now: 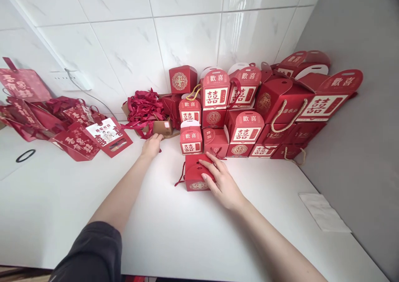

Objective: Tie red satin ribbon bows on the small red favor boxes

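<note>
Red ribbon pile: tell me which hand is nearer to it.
Left. The left hand is just in front of the red ribbon pile; the right hand is on a red box, farther right.

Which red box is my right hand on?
The frontmost red cardboard box, with red cord on its left; the other red boxes stand behind it.

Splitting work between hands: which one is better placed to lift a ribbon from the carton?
Left, I'd say. The left hand is right by the carton, close to the ribbons; the right hand is farther off, fingers on the nearest box.
</note>
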`<move>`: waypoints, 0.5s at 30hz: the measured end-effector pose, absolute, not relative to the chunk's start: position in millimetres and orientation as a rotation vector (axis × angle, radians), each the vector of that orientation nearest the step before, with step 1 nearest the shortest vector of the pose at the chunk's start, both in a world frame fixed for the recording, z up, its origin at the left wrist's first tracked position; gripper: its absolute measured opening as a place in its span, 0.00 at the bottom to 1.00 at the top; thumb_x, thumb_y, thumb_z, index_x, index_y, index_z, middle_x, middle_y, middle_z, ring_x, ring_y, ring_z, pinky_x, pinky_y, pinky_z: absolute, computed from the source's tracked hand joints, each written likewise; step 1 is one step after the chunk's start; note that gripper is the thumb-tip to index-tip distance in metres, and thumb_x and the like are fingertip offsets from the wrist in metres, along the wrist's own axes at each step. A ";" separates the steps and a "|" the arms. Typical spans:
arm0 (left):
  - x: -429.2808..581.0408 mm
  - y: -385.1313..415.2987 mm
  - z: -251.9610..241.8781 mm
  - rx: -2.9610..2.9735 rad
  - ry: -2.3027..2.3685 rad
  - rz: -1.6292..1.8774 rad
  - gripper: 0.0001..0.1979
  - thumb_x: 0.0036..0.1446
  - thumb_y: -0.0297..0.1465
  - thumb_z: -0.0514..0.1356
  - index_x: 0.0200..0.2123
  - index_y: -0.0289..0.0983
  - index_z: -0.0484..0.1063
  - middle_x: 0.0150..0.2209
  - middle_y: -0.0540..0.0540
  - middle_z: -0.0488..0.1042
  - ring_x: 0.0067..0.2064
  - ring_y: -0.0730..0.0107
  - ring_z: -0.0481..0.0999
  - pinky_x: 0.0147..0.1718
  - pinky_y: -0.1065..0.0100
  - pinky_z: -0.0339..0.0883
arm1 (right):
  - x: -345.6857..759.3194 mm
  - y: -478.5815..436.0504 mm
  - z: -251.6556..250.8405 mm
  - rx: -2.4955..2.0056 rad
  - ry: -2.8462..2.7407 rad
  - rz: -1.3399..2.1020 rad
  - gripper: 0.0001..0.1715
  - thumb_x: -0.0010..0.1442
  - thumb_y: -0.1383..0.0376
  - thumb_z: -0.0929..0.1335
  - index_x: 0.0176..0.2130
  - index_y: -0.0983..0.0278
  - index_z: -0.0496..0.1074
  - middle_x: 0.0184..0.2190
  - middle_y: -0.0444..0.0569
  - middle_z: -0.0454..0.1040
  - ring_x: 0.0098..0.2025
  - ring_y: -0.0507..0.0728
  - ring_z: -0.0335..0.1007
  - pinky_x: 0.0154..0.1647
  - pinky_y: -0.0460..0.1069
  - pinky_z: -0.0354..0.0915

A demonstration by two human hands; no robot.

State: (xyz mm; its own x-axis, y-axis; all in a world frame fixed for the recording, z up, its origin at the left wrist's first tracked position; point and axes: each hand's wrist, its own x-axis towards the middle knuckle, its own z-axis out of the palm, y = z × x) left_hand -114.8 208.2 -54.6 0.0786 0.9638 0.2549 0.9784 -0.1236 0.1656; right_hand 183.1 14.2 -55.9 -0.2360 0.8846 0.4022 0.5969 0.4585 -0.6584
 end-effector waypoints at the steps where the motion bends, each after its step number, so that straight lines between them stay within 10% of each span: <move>1: -116.6 207.8 -52.6 -2.197 -2.102 -0.471 0.19 0.53 0.32 0.61 0.49 0.35 0.70 0.50 0.34 0.71 0.54 0.47 0.69 0.53 0.55 0.62 | 183.4 14.0 -55.3 -1.242 -1.951 0.487 0.26 0.69 0.55 0.60 0.63 0.56 0.62 0.69 0.50 0.51 0.69 0.61 0.50 0.68 0.61 0.55; 6: -128.2 204.4 -49.8 -1.877 -2.472 -0.403 0.28 0.51 0.48 0.60 0.43 0.29 0.72 0.44 0.24 0.74 0.49 0.34 0.72 0.45 0.46 0.64 | 184.1 13.2 -53.1 -1.242 -1.967 0.506 0.26 0.69 0.55 0.59 0.64 0.56 0.61 0.69 0.50 0.50 0.69 0.62 0.50 0.67 0.62 0.56; 11: -138.0 208.7 -49.5 -2.086 -2.587 -0.407 0.05 0.41 0.31 0.65 0.25 0.39 0.75 0.28 0.43 0.78 0.36 0.54 0.78 0.37 0.62 0.67 | 184.8 13.2 -51.8 -1.244 -1.964 0.508 0.26 0.69 0.55 0.59 0.64 0.56 0.61 0.69 0.50 0.50 0.68 0.62 0.50 0.67 0.62 0.56; 15: -138.0 211.4 -49.7 -2.160 -2.505 -0.688 0.06 0.39 0.24 0.62 0.24 0.39 0.74 0.30 0.45 0.78 0.37 0.58 0.76 0.41 0.63 0.66 | 185.0 13.2 -52.3 -1.249 -1.969 0.510 0.26 0.69 0.54 0.59 0.64 0.56 0.61 0.69 0.50 0.50 0.68 0.62 0.50 0.67 0.62 0.56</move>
State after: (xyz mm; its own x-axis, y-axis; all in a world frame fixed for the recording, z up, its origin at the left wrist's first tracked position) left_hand -138.0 211.4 -49.7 -0.1658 0.9827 0.0824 0.8870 0.1122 0.4479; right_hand 185.0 13.2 -52.3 -0.2551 0.8924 0.3721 0.5997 0.4479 -0.6631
